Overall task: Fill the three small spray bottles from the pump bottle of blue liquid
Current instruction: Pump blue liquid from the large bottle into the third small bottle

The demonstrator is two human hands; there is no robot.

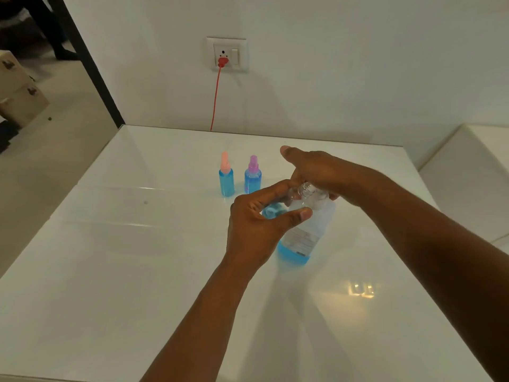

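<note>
- The left hand [256, 230] curled round a small spray bottle [271, 210] holding blue liquid, thumb and fingers closed on it above the white tabletop [137, 271].
- The right hand [316, 172] gripped the big bottle [305, 232] near its open clear neck; blue liquid sat only at its base, and it leaned toward the small one.
- Both hands met close together over the middle of the tabletop.
- Two filled spray bottles stood upright behind them, side by side but apart: one with a pink top [226, 177], one with a purple top [252, 175].
- A red cord [216, 97] ran down the wall from a socket [227, 54].
</note>
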